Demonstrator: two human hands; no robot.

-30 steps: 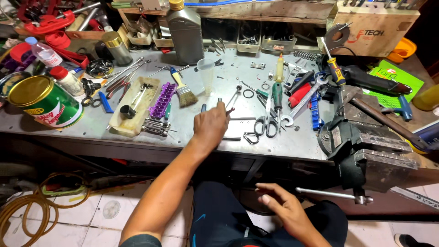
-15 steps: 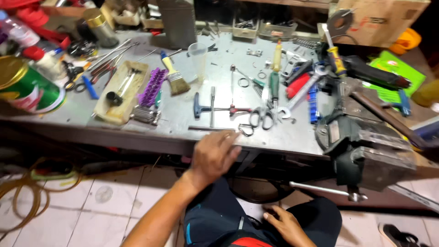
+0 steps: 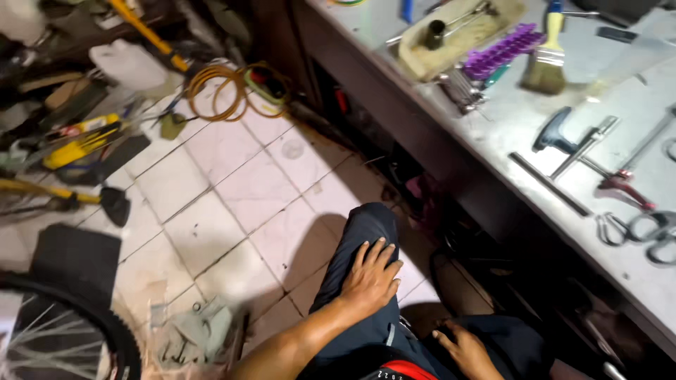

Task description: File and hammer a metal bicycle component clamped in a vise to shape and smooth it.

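Left hand (image 3: 371, 278) dropped from workbench (image 3: 521, 134) onto knee (image 3: 362, 229).

The person is wearing dark navy trousers (image 3: 366, 232), the cloth creasing over the thigh and knee and catching a dull sheen along the leg. A thin pale strip is running down the seam near the hip. At the waist a red band (image 3: 394, 369) with a dark edge is showing, with small pale markings too tiny to make out. Both forearms are showing bare, with no sleeve reaching them. The left hand (image 3: 370, 278) and the right hand (image 3: 465, 348) are wearing no gloves, rings or watch.
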